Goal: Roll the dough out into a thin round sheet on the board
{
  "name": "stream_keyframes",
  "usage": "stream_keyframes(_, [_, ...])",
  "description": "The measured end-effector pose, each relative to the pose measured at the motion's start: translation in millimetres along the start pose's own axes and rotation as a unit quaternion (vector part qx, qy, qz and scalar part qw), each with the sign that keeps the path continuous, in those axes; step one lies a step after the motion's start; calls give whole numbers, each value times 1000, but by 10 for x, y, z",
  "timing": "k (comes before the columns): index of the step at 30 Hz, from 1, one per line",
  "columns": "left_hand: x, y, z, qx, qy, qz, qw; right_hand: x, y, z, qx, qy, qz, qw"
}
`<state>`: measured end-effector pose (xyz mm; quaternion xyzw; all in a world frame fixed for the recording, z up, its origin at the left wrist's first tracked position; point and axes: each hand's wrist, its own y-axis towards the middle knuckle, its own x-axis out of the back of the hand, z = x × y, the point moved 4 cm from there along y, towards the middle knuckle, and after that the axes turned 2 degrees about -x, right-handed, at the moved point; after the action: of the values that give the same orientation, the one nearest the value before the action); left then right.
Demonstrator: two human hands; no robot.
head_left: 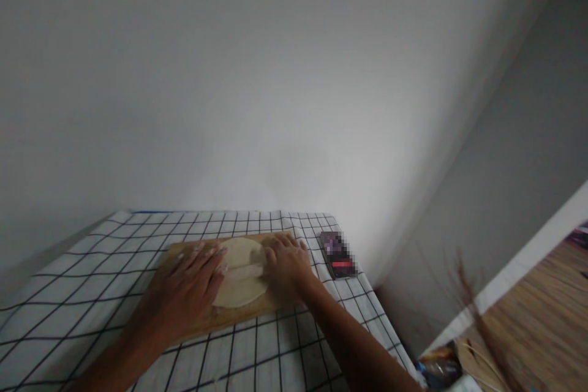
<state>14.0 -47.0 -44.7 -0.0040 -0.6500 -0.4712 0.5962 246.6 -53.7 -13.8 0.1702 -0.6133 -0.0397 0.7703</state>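
Note:
A round, flattened sheet of dough (pixel 236 295) lies on a wooden board (pixel 239 313). Across its middle runs a pale bar that looks like a rolling pin (pixel 245 272), its ends hidden beneath my hands. My left hand (pixel 195 278) rests palm down over the left end, fingers stretched out and dusted with flour. Over the right end lies my right hand (pixel 288 263), also palm down, its fingers extended and slightly bent towards the board's far edge. Neither hand has its fingers wrapped round the bar.
A white tablecloth (pixel 257 355) with a black grid covers the table. A phone (pixel 339 255) lies to the right of the board. A plain wall (pixel 229 104) stands behind the table. Beyond the table's right edge are a blurred brown bristly thing (pixel 478 312) and assorted items.

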Motion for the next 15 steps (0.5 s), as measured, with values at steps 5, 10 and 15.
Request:
stream_keyframes(5, [114,-357,-243,-46,9,-10,999,25,-687,146,12,53,-72,996])
stream_keyframes(10, [100,-522,-250,-44,-13,26,999,19,-916,191,12,74,-60,995])
stream_keyframes(15, [104,-303,-169,-11,-60,37,997,76,-526,110,20,32,-36,999])
